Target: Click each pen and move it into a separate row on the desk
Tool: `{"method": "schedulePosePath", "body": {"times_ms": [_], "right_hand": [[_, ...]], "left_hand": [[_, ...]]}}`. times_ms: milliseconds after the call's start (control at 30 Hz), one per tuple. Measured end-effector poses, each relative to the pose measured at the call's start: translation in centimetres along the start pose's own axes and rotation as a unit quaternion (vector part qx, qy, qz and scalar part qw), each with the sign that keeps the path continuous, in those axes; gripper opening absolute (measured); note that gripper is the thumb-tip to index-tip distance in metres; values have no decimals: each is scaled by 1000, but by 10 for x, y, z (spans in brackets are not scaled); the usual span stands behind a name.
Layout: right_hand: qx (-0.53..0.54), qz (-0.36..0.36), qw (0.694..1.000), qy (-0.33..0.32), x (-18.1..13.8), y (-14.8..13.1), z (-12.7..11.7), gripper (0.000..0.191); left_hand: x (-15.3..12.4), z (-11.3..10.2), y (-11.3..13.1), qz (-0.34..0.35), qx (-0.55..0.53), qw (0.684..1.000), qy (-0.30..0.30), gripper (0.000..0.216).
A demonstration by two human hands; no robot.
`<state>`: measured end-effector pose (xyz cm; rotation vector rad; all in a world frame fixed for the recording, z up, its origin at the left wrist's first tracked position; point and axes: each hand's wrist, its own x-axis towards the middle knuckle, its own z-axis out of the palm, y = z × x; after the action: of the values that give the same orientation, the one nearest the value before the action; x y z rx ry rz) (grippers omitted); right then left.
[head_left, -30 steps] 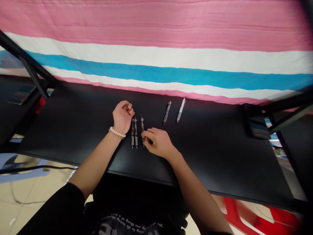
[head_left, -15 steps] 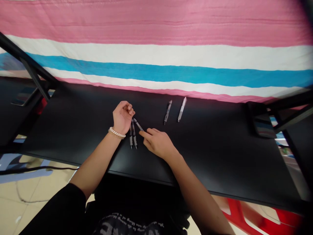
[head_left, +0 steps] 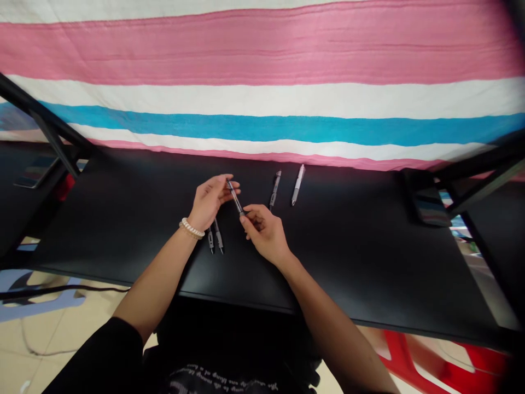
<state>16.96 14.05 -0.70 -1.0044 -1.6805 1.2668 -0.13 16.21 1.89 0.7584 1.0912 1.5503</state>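
A clear-barrelled pen (head_left: 235, 197) is held up between my hands, tilted across the desk. My left hand (head_left: 210, 201) has its fingertips at the pen's upper part, and my right hand (head_left: 264, 233) pinches its lower end. Just below my left hand, two dark pens (head_left: 215, 236) lie close together on the black desk (head_left: 348, 262), with their upper ends near my left wrist. Farther out, a dark pen (head_left: 275, 189) and a pale grey pen (head_left: 298, 185) lie side by side, apart from my right hand.
A pink, white and blue striped cloth (head_left: 262, 123) hangs behind the desk. A dark object with a glossy face (head_left: 426, 205) stands at the desk's right back. Black metal frame bars flank both sides. Below the desk's front edge are a tiled floor, a cable and a red stool.
The clear pen has come up off the desk and is now between both hands. My left hand has uncurled from a loose fist, and my right hand has closed on the pen.
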Motion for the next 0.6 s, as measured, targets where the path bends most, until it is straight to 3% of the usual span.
{"method": "schedulePosePath", "body": {"times_ms": [67,167,300,400,600], "right_hand": [[9,7,1000,-2,0,-1,1,27],[21,27,999,-18,1,-1,2,30],[6,26,999,-30,0,2,7,32],[-48,-2,998,31,0,4,12,28],[-70,-86,978,174,6,4,12,17]], "left_hand": [[-4,3,-2,-8,2,999,-34,40],[-6,5,-4,13,-9,1000,-9,38],[-7,6,-5,-12,-25,1000,2,38],[-8,8,-5,-24,-21,999,11,38],[-10,15,-8,22,-46,995,90,35]]}}
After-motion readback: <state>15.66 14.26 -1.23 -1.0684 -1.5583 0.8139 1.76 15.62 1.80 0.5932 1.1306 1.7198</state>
